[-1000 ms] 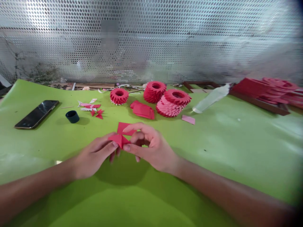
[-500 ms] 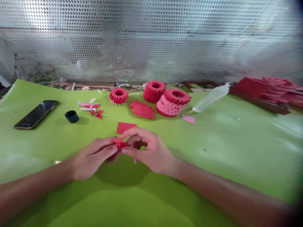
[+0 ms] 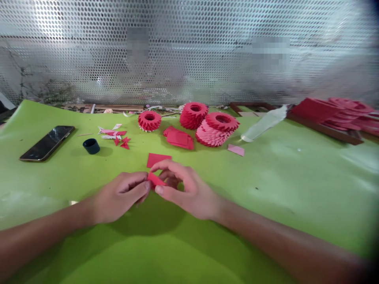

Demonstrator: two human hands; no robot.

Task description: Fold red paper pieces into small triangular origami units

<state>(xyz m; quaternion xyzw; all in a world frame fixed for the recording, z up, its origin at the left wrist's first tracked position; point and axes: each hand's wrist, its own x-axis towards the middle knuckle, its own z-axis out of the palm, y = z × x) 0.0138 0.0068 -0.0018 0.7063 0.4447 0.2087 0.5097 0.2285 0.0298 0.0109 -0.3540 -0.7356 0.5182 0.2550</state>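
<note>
A small folded piece of red paper is held between my two hands above the green table. My left hand pinches its left end between thumb and fingers. On the other side, my right hand has its thumb at the lower edge and its forefinger curled over the upper edge of the paper. A flat red paper rectangle lies just beyond the fingers. Farther back is a loose pile of red paper pieces.
Red and pink folded-paper rings stand at the back. Left of them lie small folded pieces, a dark round cap and a phone. To the right are a glue bottle, a pink slip and a tray of red paper.
The red paper has turned between my fingers: its pointed folds faced up before, and a narrow flat strip shows now. My left fingers have closed tighter around its end.
</note>
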